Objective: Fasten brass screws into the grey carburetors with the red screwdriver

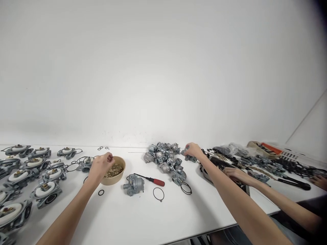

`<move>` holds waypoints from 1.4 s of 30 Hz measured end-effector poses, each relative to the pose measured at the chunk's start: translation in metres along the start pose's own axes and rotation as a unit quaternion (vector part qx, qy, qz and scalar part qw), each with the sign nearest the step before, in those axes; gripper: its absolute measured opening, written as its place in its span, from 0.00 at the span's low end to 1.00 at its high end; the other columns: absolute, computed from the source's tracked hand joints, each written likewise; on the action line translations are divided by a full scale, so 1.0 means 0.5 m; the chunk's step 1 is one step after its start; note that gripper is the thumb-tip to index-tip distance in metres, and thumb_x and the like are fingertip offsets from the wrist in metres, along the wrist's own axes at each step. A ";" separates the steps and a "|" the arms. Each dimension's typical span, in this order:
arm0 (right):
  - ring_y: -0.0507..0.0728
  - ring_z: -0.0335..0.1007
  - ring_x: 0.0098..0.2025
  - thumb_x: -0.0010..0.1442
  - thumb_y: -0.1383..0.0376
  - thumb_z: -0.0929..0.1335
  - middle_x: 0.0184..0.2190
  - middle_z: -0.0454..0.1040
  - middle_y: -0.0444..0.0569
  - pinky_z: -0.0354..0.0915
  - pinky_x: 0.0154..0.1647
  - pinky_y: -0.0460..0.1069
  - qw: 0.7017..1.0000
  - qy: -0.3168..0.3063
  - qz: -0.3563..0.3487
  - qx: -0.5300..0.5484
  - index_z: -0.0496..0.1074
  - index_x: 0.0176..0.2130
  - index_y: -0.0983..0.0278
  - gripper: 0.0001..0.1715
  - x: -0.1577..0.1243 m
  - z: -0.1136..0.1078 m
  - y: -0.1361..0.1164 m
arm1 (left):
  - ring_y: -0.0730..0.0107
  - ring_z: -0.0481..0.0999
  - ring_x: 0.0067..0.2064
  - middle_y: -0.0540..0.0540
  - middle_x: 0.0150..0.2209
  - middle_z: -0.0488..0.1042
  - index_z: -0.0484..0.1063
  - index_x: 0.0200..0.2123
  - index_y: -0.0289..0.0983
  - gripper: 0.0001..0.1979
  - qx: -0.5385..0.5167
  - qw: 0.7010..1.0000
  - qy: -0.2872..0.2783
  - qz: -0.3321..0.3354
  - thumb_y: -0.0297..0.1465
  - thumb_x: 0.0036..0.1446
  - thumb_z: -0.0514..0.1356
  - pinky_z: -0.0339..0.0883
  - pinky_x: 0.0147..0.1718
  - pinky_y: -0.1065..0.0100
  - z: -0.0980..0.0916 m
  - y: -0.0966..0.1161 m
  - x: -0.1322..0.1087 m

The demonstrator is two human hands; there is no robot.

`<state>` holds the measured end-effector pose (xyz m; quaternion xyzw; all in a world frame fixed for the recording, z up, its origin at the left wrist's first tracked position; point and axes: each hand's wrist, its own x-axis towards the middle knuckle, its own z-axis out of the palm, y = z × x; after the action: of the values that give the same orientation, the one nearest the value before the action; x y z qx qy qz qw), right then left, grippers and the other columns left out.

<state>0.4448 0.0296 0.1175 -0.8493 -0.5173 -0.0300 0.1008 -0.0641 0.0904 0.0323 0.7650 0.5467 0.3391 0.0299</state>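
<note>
My left hand [101,166] is over the near-left rim of a tan bowl [114,180], its fingertips pinched together; whatever is between them is too small to make out. Small brass-coloured parts [115,170] fill the bottom of the bowl. My right hand [193,150] reaches to the right side of a heap of carburetors [163,158], fingers closed on a grey carburetor [190,158] partly hidden by the hand. In front of me a single carburetor [134,184] lies on the white table beside a screwdriver with a red handle [158,182].
Rows of opened carburetors with white floats [46,189] stand at left. Black rubber rings [158,194] lie around the table. At right, a co-worker's hand [233,173] works at a dark tray [216,163], near black-handled pliers [293,183] and an orange-and-white basket [273,148].
</note>
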 end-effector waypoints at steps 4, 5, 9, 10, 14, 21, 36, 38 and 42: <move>0.60 0.77 0.50 0.70 0.60 0.71 0.52 0.77 0.54 0.75 0.52 0.58 1.000 -0.011 0.012 -0.019 0.75 0.53 0.66 0.16 -0.016 0.068 0.044 | 0.57 0.82 0.39 0.46 0.34 0.84 0.74 0.36 0.41 0.07 0.007 1.000 -0.005 0.004 0.35 0.61 0.56 0.68 0.40 0.64 0.007 0.003 -0.002; 0.60 0.76 0.51 0.70 0.59 0.71 0.52 0.77 0.54 0.75 0.52 0.58 1.000 -0.008 0.011 -0.021 0.75 0.53 0.65 0.16 -0.017 0.081 0.049 | 0.57 0.82 0.39 0.46 0.34 0.84 0.74 0.36 0.41 0.07 0.007 1.000 -0.006 0.004 0.35 0.61 0.56 0.69 0.39 0.65 0.009 0.003 -0.003; 0.62 0.75 0.53 0.70 0.58 0.71 0.54 0.76 0.53 0.73 0.55 0.60 1.000 0.010 -0.003 -0.024 0.74 0.56 0.65 0.19 -0.020 0.116 0.063 | 0.57 0.82 0.38 0.46 0.33 0.84 0.74 0.36 0.41 0.07 0.004 1.000 -0.012 0.007 0.35 0.62 0.56 0.70 0.39 0.64 0.017 0.001 -0.003; 0.62 0.75 0.54 0.70 0.58 0.71 0.55 0.76 0.54 0.72 0.55 0.61 1.000 0.015 -0.007 -0.023 0.73 0.57 0.64 0.21 -0.022 0.123 0.066 | 0.57 0.82 0.38 0.46 0.33 0.84 0.74 0.36 0.42 0.07 0.003 1.000 -0.014 0.008 0.34 0.62 0.56 0.70 0.40 0.64 0.018 0.001 -0.004; 0.63 0.74 0.55 0.69 0.56 0.71 0.57 0.74 0.57 0.70 0.57 0.60 0.999 0.032 -0.006 -0.025 0.70 0.63 0.62 0.26 -0.037 0.146 0.078 | 0.57 0.82 0.39 0.46 0.34 0.84 0.74 0.37 0.41 0.07 -0.003 1.000 -0.019 0.013 0.34 0.62 0.56 0.69 0.40 0.63 0.020 0.008 -0.005; 0.66 0.75 0.56 0.68 0.55 0.70 0.56 0.77 0.61 0.68 0.51 0.52 0.999 0.042 0.006 -0.024 0.69 0.68 0.59 0.32 -0.053 0.154 0.080 | 0.56 0.81 0.39 0.45 0.34 0.84 0.75 0.37 0.41 0.08 -0.006 0.999 -0.043 0.016 0.35 0.62 0.56 0.68 0.38 0.63 0.018 0.027 -0.012; 0.65 0.79 0.49 0.71 0.55 0.65 0.53 0.77 0.59 0.75 0.50 0.59 0.939 0.236 -0.173 0.181 0.77 0.59 0.60 0.23 -0.162 0.019 -0.117 | 0.64 0.82 0.32 0.50 0.30 0.83 0.78 0.35 0.42 0.08 -0.101 0.990 0.020 0.095 0.33 0.62 0.59 0.73 0.35 0.67 0.018 0.101 -0.047; 0.61 0.80 0.44 0.71 0.61 0.66 0.43 0.82 0.55 0.78 0.46 0.56 0.853 0.226 -0.355 0.309 0.80 0.52 0.60 0.16 -0.214 0.053 -0.190 | 0.66 0.82 0.31 0.51 0.29 0.83 0.78 0.36 0.41 0.08 -0.128 0.981 0.033 0.141 0.33 0.64 0.58 0.75 0.34 0.69 0.025 0.130 -0.066; 0.57 0.79 0.36 0.68 0.72 0.68 0.40 0.82 0.53 0.77 0.34 0.51 0.749 0.148 -0.509 0.397 0.80 0.51 0.60 0.16 -0.306 0.149 -0.262 | 0.73 0.79 0.28 0.51 0.30 0.82 0.77 0.40 0.40 0.05 -0.185 0.945 0.043 0.266 0.28 0.67 0.60 0.73 0.30 0.73 0.035 0.182 -0.106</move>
<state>0.2539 -0.0304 0.0391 -0.3282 -0.8170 0.0060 0.4740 0.0107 0.0141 0.0308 0.8481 0.2518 0.4629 0.0562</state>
